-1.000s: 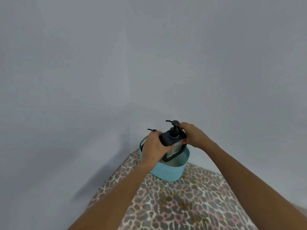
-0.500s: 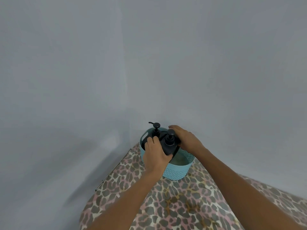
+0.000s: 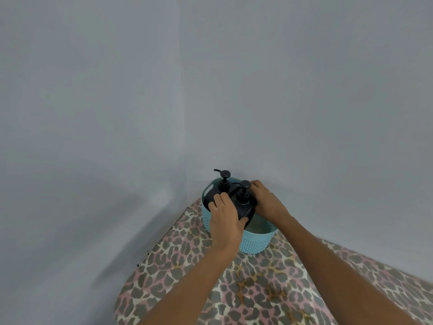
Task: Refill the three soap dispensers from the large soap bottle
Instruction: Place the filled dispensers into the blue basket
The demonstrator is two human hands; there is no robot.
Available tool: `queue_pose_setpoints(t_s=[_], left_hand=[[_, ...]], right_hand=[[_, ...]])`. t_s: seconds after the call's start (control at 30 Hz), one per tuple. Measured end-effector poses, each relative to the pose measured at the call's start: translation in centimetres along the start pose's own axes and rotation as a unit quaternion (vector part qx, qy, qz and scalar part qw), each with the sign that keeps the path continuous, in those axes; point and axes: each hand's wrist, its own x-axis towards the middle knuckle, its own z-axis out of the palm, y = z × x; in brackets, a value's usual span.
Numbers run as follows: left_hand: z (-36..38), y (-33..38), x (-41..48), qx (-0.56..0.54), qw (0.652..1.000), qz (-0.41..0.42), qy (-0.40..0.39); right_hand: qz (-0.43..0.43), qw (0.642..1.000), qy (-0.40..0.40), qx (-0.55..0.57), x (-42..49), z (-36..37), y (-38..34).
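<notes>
A black-topped soap dispenser [image 3: 243, 201] sits low inside a round teal basket [image 3: 255, 242], gripped from both sides. My left hand [image 3: 226, 219] clasps its near left side and my right hand [image 3: 267, 201] its far right side. A second dispenser [image 3: 223, 184] with a black pump stands upright in the basket just behind and left of it. The dispensers' bodies are mostly hidden by my hands and the basket wall. No large soap bottle is in view.
The basket stands at the far corner of a table covered in a leopard-print cloth [image 3: 257, 289]. Grey walls [image 3: 140, 102] meet right behind the basket. The table's left edge [image 3: 161, 235] drops off beside it.
The dispenser in my hands has gone from above the basket rim down into the basket. The second dispenser's pump now shows fully behind it.
</notes>
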Motion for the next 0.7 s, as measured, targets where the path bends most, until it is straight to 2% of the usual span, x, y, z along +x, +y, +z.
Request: queue_pose_setpoints(t_s=[0.23,0.5,0.7], left_hand=[[-0.7,-0.2,-0.1,0.017,0.998,-0.004,-0.052],[-1.4,-0.2,-1.2,-0.051,0.997,-0.013,-0.059],[-2.3,1.8,-3.8,-0.074,0.996,0.001,-0.052]], right_hand=[[0.111,0.994,0.015,0.007,-0.9,0.5,-0.7],[0.063,0.994,0.045,0.081,-4.5,-2.1,-1.8],[0.074,0.993,0.063,0.060,-9.1,-4.3,-2.1]])
